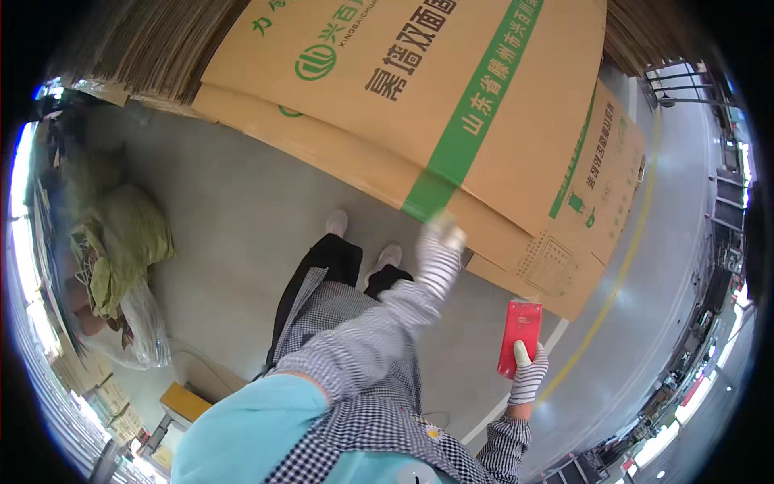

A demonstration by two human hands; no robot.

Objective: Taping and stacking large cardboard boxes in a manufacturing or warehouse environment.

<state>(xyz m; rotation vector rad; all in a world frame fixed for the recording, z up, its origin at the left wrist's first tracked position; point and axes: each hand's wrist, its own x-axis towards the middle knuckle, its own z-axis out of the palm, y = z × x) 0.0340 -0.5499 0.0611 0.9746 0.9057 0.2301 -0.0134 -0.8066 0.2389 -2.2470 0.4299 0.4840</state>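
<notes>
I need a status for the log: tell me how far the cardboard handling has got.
Done: flattened cardboard sheets already lie stacked, overlapping, above the grey floor. In hand: the left hand, gloved, reaches to the lower edge of the stack, while the right hand holds a red flat tool. Left: the sheets sit unevenly and no binding shows around them.

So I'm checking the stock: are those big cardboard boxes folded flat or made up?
Folded flat: the cardboard boxes lie as thin overlapping sheets in a stack. The left hand touches the lower edge.
</notes>
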